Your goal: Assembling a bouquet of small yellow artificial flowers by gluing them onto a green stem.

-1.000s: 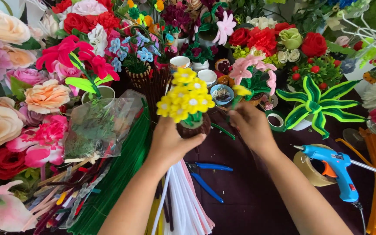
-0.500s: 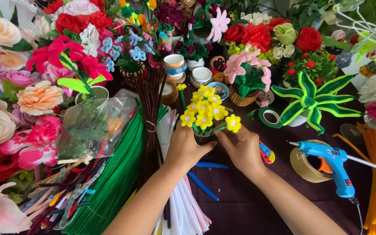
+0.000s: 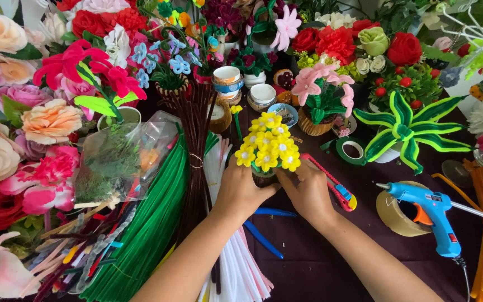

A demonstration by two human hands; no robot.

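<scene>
A small dark pot (image 3: 264,179) of yellow pipe-cleaner flowers (image 3: 268,146) stands on the dark table, held from both sides. My left hand (image 3: 243,189) wraps its left side and my right hand (image 3: 308,193) cups its right side. The blooms rise above my fingers and hide most of the pot. Under my hands lie blue-handled pliers (image 3: 264,223). A red and yellow utility knife (image 3: 336,189) lies just right of my right hand.
Bundles of green (image 3: 146,235), brown (image 3: 197,145) and white (image 3: 236,263) pipe cleaners lie at left. A blue glue gun (image 3: 434,215) rests on a tape roll (image 3: 395,215) at right. Green tape (image 3: 350,150), small pots and many craft flowers ring the back.
The pot of yellow flowers has come down and toward me, from in front of the small tubs to the table. Both hands stayed on it and now close round its base.
</scene>
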